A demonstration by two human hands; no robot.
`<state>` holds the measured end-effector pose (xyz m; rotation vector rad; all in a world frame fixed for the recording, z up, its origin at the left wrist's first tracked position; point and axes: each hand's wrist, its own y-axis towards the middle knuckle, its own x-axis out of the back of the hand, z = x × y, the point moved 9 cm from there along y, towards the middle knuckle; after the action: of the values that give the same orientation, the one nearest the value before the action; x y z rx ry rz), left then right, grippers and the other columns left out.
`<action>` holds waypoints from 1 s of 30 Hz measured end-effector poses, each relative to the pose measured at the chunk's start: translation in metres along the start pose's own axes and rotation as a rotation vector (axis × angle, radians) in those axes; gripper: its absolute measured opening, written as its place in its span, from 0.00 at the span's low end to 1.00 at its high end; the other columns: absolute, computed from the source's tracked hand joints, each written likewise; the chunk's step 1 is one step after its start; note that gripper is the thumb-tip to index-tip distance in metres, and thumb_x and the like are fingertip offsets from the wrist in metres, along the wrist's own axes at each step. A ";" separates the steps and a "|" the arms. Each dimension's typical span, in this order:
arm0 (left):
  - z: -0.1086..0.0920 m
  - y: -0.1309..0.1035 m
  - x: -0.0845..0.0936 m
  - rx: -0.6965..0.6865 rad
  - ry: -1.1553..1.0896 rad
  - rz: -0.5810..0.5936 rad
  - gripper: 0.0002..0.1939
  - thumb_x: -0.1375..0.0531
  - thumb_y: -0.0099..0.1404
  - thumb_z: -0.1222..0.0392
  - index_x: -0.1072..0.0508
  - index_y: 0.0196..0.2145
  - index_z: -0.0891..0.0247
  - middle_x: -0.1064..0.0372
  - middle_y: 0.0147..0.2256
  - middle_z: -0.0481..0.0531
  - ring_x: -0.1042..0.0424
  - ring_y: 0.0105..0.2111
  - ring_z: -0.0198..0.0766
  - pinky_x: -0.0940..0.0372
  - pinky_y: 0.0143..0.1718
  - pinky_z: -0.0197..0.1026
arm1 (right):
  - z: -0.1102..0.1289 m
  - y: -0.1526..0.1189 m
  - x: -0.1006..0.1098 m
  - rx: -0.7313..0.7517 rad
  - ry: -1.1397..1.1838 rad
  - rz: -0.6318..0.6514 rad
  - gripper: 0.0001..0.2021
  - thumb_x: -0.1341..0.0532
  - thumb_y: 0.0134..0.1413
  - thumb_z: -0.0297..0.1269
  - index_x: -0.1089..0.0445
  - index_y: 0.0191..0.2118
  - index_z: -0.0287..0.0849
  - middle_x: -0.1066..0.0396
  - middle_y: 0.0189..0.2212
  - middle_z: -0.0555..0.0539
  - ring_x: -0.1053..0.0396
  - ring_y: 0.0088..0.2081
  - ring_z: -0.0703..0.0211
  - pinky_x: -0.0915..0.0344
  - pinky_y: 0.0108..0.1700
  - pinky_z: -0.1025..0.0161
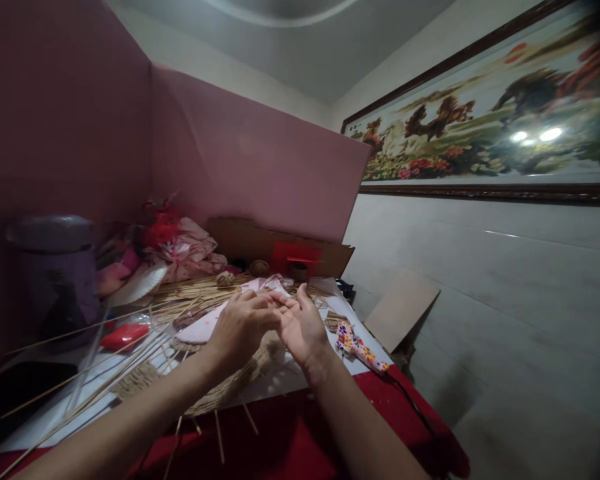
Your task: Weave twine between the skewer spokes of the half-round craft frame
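small marks (355,127) on horse pic (425,130) too tiny to read; r hand (300,328) palm-up, fingers out, l hand (243,327) curled against its fingers, can't tell if pinching anything; woven straw pc (217,395) on table (300,427) just below; sticks (190,291) clutter l side & back, red packet (125,338) nr, flowery corded tool (363,351) to r

Framed horse pic (485,120), lt. wall (525,293), pink partition (260,153)

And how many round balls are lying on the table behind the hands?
2: a paler ball by the sticks, and a brown ball to its right, in front of the cardboard. More may be hidden.
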<state>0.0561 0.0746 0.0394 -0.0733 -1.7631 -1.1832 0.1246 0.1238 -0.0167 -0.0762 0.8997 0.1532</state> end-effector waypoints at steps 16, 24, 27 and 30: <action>0.112 -0.005 0.039 0.543 0.225 -0.105 0.11 0.48 0.62 0.55 0.31 0.30 0.62 0.31 0.28 0.52 0.33 0.29 0.40 0.46 0.28 0.38 | 0.024 0.005 0.024 0.206 -0.120 0.051 0.19 0.36 0.46 0.50 0.29 0.32 0.35 0.26 0.29 0.44 0.28 0.32 0.61 0.31 0.38 0.64; 0.157 -0.035 0.060 0.672 0.452 -0.055 0.16 0.54 0.65 0.57 0.28 0.35 0.64 0.31 0.32 0.58 0.33 0.33 0.46 0.46 0.31 0.41 | 0.045 0.008 0.048 0.427 -0.376 -0.161 0.14 0.28 0.28 0.33 0.31 0.26 0.36 0.31 0.20 0.53 0.35 0.20 0.69 0.36 0.24 0.70; 0.171 -0.051 0.054 0.722 0.506 -0.018 0.18 0.52 0.64 0.52 0.27 0.31 0.64 0.31 0.31 0.61 0.32 0.32 0.48 0.45 0.30 0.43 | 0.045 0.010 0.048 0.455 -0.409 -0.139 0.14 0.29 0.30 0.35 0.30 0.27 0.37 0.30 0.20 0.52 0.36 0.20 0.69 0.38 0.23 0.70; 0.184 -0.063 0.045 0.741 0.496 0.058 0.15 0.51 0.62 0.57 0.25 0.32 0.62 0.30 0.32 0.61 0.31 0.34 0.49 0.44 0.31 0.44 | 0.050 0.011 0.050 0.508 -0.407 -0.150 0.14 0.31 0.34 0.40 0.31 0.28 0.37 0.33 0.17 0.54 0.41 0.17 0.72 0.44 0.19 0.72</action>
<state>-0.1249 0.1576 0.0196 0.5566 -1.6219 -0.3940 0.1924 0.1458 -0.0252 0.3495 0.5021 -0.1977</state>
